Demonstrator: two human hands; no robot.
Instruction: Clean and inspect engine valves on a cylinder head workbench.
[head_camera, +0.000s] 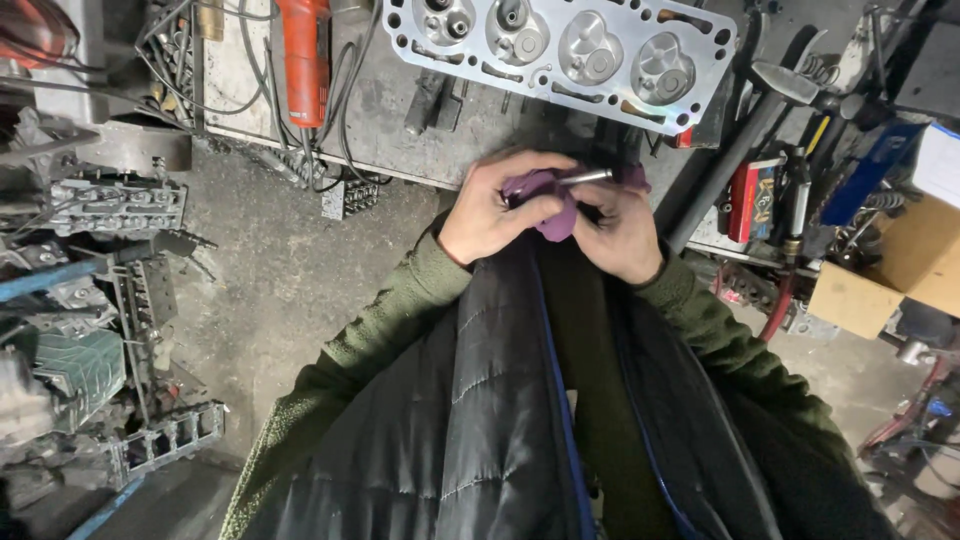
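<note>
We hold a purple rag (545, 205) bunched in our left hand (495, 210), closed around it; our right hand (622, 232) pinches a small metal stem (588, 177) wrapped in it. Wiping looks midway. A cylinder head (560, 50) lies on the bench (390, 110) beyond.

Purple rag (548, 205), silver metal stem (588, 177), olive-green sleeves (380, 325), black quilted vest (470, 420), orange power tool (303, 60)

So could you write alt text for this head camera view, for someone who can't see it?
Seen from above, a person's left hand and right hand hold a purple cloth around a slim metal rod. Ahead, a metal cylinder head lies on a cluttered workbench beside an orange power tool.
</note>
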